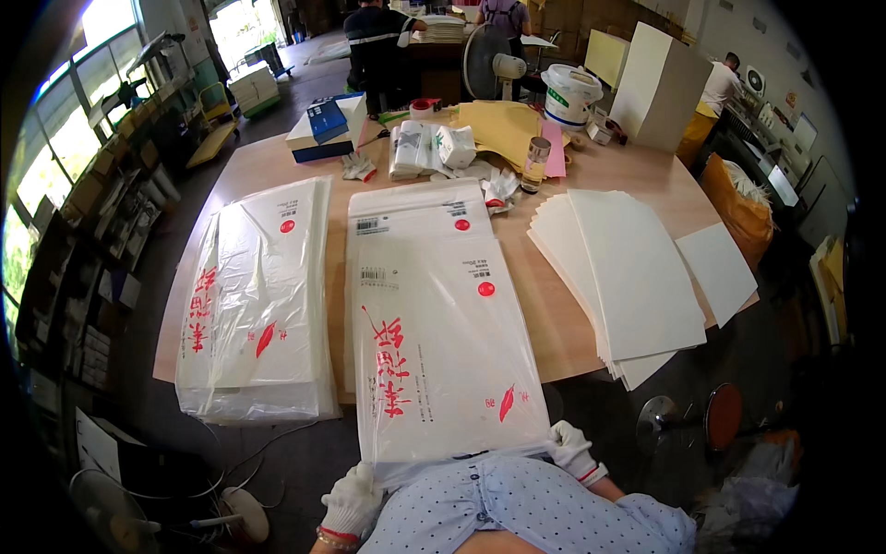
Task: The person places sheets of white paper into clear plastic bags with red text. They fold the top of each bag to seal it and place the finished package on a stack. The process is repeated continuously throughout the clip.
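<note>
While a bagged stack [254, 305] overhangs the table's [544, 305] near-left edge, the left hand [353, 501] grips the near-left corner of the middle bag [434, 332], which hangs past the table edge against the person's chest; the right hand [572, 450] grips its near-right corner. Bare wood separates the bag from loose sheets [628, 277] overhanging the right edge

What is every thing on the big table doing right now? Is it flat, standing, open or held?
Clear printed bag: flat, near end held at the table edge.
Left hand: gloved, gripping the bag's corner.
Right hand: gloved, gripping the other corner.
Stack of bags: lying flat, untouched.
White sheets: fanned out, overhanging the table.
White bucket: upright.
Fan: standing; spinning cannot be told.
</note>
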Available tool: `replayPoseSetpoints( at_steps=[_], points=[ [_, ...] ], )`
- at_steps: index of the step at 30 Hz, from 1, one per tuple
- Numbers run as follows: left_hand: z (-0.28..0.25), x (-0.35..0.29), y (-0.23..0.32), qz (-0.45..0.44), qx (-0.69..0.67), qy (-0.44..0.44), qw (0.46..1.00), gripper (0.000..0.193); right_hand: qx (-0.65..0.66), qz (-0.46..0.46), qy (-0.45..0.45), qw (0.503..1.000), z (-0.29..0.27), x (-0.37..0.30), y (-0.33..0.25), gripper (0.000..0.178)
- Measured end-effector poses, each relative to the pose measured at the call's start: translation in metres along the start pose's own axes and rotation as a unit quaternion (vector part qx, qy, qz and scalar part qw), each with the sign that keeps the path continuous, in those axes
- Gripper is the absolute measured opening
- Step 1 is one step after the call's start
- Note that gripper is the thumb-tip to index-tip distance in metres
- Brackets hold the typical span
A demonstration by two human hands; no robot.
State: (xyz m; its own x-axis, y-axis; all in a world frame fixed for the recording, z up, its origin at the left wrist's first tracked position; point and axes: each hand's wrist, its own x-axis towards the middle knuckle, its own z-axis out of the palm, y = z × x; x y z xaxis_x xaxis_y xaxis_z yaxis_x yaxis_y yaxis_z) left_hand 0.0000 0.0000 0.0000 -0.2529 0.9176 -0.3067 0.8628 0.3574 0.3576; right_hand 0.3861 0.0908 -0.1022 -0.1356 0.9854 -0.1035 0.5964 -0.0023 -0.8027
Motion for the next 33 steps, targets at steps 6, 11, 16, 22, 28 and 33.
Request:
replayPoseSetpoints(
  at_steps=[6,11,16,22,28,33],
  points=[
    [0.13,0.059,-0.055,-0.026,-0.23,0.165,0.959,0.014,-0.098,-0.083,0.187,0.974,0.04,0.047,0.013,0.021],
    [0.135,0.055,-0.054,-0.003,-0.381,0.227,0.896,0.002,-0.136,0.05,-0.085,0.986,0.005,-0.012,0.033,0.021],
    [-0.01,0.091,0.018,0.318,-0.267,0.244,0.876,0.01,0.41,0.211,-0.024,0.887,0.038,0.059,0.016,0.028],
    [-0.097,0.067,0.012,0.27,-0.679,0.339,0.593,0.016,0.59,0.056,-0.1,0.8,0.121,0.105,-0.084,0.04],
    [-0.188,0.098,-0.132,0.302,-0.619,0.562,0.458,0.018,0.443,0.011,-0.383,0.811,0.212,0.15,-0.216,0.041],
    [-0.177,0.136,-0.328,-0.127,-0.111,0.53,0.831,0.025,0.263,-0.061,-0.462,0.844,0.264,0.127,-0.269,0.033]
  ],
)
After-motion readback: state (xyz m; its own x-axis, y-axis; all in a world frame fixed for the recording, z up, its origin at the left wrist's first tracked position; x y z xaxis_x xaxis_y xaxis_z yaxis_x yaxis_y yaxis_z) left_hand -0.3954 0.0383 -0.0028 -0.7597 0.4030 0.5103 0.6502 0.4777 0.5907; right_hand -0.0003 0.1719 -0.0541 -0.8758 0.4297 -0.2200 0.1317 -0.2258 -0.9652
